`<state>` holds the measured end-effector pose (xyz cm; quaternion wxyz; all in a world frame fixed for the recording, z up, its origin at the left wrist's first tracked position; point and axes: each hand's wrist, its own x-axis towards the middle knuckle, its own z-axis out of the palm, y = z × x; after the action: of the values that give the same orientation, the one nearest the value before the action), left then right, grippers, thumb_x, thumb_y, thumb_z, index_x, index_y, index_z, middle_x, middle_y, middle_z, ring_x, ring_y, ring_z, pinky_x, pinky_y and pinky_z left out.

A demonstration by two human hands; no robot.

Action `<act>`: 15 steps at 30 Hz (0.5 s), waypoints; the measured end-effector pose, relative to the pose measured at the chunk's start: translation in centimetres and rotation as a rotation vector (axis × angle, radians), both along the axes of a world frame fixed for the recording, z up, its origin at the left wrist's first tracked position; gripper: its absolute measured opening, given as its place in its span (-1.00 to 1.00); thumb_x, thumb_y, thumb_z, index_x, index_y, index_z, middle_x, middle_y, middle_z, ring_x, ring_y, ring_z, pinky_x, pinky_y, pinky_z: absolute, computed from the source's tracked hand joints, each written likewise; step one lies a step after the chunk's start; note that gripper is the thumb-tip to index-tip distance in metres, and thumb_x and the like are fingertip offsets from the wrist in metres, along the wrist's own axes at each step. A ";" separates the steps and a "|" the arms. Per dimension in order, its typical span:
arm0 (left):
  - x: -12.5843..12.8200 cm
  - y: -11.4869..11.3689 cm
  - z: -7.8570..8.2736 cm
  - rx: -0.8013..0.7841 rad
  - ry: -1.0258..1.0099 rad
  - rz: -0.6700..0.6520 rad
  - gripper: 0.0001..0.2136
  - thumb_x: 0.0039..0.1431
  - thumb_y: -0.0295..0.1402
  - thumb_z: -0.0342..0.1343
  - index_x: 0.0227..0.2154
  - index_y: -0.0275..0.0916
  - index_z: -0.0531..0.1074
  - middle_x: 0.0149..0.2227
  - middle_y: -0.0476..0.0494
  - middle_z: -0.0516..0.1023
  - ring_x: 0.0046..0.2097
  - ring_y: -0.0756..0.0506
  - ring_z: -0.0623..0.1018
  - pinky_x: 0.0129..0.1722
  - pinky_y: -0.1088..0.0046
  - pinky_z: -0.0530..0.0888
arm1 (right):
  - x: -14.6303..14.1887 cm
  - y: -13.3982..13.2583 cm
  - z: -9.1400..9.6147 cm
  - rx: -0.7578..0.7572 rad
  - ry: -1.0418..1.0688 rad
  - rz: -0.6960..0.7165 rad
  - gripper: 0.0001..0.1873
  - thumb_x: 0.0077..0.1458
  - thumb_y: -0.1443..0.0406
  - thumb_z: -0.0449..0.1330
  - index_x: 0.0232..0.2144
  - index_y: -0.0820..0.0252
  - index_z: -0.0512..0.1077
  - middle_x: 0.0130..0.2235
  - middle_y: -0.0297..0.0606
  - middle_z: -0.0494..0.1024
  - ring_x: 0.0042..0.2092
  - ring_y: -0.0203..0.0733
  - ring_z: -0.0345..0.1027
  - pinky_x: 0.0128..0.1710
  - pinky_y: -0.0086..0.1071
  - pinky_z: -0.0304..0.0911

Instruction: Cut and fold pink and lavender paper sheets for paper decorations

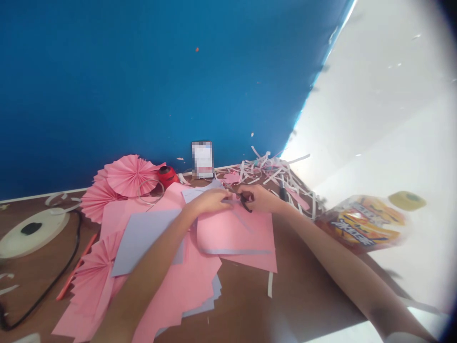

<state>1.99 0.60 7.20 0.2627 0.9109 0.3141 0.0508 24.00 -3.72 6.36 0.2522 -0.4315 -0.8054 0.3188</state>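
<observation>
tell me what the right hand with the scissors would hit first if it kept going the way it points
Most likely the left hand: the right hand aims its scissors leftward along a paper strip that the left hand seems to pinch. Depth is unclear, but they look close.

Pink paper (235, 233) under the fingers (223, 196), black-handled scissors (245, 202) between them, pleated pink fans (130, 175) and blue wall (143, 71) beyond.

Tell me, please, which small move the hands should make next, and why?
Probably one short snip with the scissors, while the left hand steadies the pink sheet. The right hand holds the scissors at the sheet's far edge, and the left hand lies close beside them on the paper.
</observation>
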 end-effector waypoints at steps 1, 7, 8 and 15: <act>-0.1 0.0 0.1 -0.018 0.033 -0.009 -0.74 0.12 -0.14 0.05 -0.27 -0.21 0.48 -0.25 -0.10 0.52 -0.23 -0.13 0.46 -0.26 0.45 0.31 | 0.0 0.0 0.0 0.017 -0.001 -0.004 -0.77 -0.20 0.43 0.04 -0.38 0.16 0.32 -0.53 -0.48 0.29 -0.49 -0.38 0.08 -0.49 -0.49 0.00; -1.5 0.9 0.5 -0.155 0.159 -0.042 -0.56 0.03 -0.29 0.09 0.03 -0.16 0.36 0.09 -0.10 0.41 0.05 -0.15 0.40 -0.04 0.48 0.30 | 0.2 0.1 0.2 0.080 -0.069 -0.012 -0.76 -0.16 0.41 0.07 -0.34 0.15 0.37 -0.52 -0.47 0.30 -0.48 -0.37 0.07 -0.46 -0.47 -0.01; -1.8 1.1 0.5 -0.165 0.157 -0.039 -0.55 0.02 -0.30 0.09 0.03 -0.17 0.36 0.10 -0.10 0.40 0.06 -0.16 0.40 -0.02 0.48 0.30 | 0.4 0.2 0.3 0.080 -0.077 -0.018 -0.76 -0.16 0.41 0.06 -0.34 0.15 0.38 -0.52 -0.47 0.31 -0.48 -0.37 0.08 -0.46 -0.47 -0.01; -5.0 3.2 -0.3 -0.235 0.258 0.065 -0.41 -0.05 -0.26 0.16 0.11 -0.21 0.29 0.08 -0.21 0.41 -0.01 -0.21 0.46 -0.12 0.45 0.35 | 1.4 0.4 1.4 0.045 -0.110 -0.051 -0.72 -0.20 0.41 0.04 -0.35 0.16 0.39 -0.47 -0.40 0.38 -0.45 -0.33 0.15 -0.46 -0.44 0.01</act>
<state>-3.05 3.84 6.87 0.3231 0.8622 0.3783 -0.0951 25.41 -3.36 7.78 0.2254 -0.4630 -0.8136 0.2700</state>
